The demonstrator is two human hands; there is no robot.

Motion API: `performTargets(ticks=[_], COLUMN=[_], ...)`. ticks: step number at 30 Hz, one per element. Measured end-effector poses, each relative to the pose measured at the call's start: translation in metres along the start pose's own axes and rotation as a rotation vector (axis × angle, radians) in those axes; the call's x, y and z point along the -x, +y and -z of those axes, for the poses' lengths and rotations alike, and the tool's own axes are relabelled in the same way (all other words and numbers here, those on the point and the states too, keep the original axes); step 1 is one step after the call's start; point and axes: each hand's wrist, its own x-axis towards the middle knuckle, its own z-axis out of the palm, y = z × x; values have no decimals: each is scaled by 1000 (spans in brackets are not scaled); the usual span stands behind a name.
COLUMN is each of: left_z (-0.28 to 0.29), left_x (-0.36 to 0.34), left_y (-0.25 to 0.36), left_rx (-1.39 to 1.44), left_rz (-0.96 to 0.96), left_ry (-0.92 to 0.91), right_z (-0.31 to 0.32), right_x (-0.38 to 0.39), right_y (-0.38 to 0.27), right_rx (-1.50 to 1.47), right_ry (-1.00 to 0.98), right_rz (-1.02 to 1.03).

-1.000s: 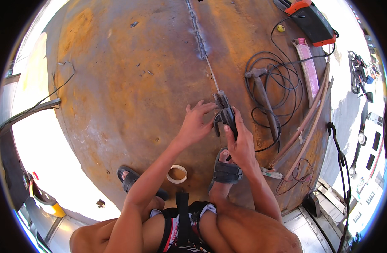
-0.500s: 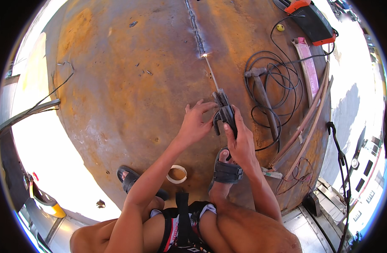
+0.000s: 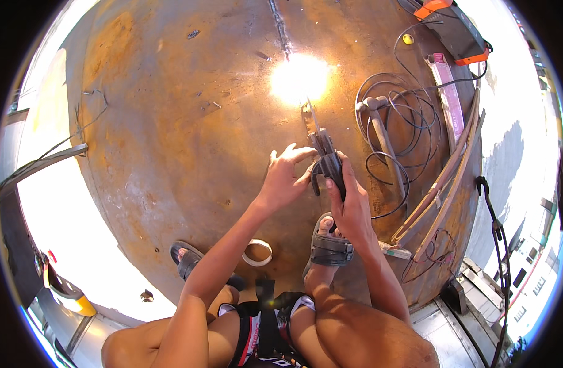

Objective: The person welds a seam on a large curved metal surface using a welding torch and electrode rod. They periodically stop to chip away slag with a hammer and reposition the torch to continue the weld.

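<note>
A black electrode holder [image 3: 333, 172] is gripped in my right hand [image 3: 353, 208], its fingers wrapped round the handle. My left hand [image 3: 281, 181] reaches in from the left, with index finger and thumb closed against the holder's jaws and lever; its other fingers stick out. From the jaws a thin welding rod [image 3: 312, 115] points away from me. Its far end is lost in a bright white arc glare [image 3: 301, 80]. Beyond the glare, a dark weld bead [image 3: 279, 27] runs along a seam in the rusty curved steel surface [image 3: 171, 135].
Right of my hands lie a hammer [image 3: 384, 138] and a coiled black cable [image 3: 425, 126]. Farther off are a pink-and-white packet [image 3: 448, 101], a yellow ball [image 3: 408, 39] and an orange-black welding machine [image 3: 459, 34]. Long thin strips [image 3: 438, 181] lie rightward. A pale ring [image 3: 257, 264] sits between my sandalled feet.
The small spark at the rod's tip has grown into a large white glare that hides the tip and part of the seam. Both hands and the holder have barely moved.
</note>
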Motion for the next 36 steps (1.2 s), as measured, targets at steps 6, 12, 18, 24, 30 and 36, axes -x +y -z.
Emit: performTargets(ticks=[6, 12, 18, 24, 30, 36], left_z=[-7, -8, -12, -13, -6, -5], left_x=[1, 2, 0, -1, 0, 0], left_y=[-3, 3, -2, -4, 12, 12], left_rx=[73, 84, 131, 125, 81, 82], left_rz=[-22, 18, 0, -2, 65, 64], left_ry=[37, 35, 74, 77, 34, 38], right_z=[8, 16, 19, 19, 19, 18], right_x=[7, -3, -5, -5, -4, -5], right_y=[-6, -11, -25, -23, -21, -21], right_rx=[-15, 134, 174, 179, 195, 201], right_ry=[69, 140, 106, 88, 90, 89], right_rz=[3, 153, 93, 94, 93, 88])
